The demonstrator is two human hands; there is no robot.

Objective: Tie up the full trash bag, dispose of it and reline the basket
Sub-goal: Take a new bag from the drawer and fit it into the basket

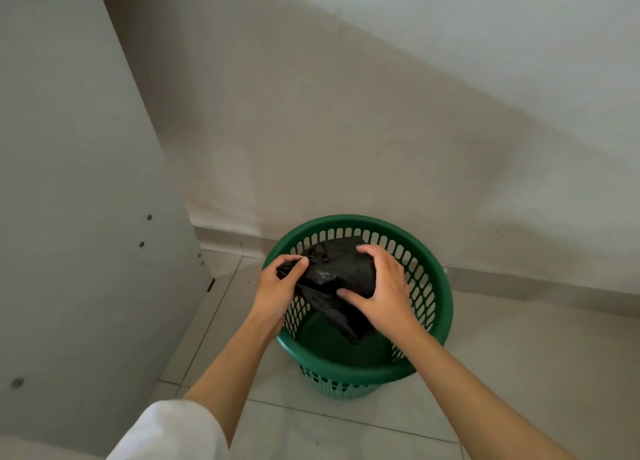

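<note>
Hands, left [277,286] and right [384,286], each pinch black bag [339,272] above green basket [440,286].

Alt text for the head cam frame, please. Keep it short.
Two bare hands hold a crumpled black trash bag over a green slotted basket on a tiled floor: the left hand pinches one edge, the right hand grips the bundle. The basket has no liner yet; a white panel stands to the left.
</note>
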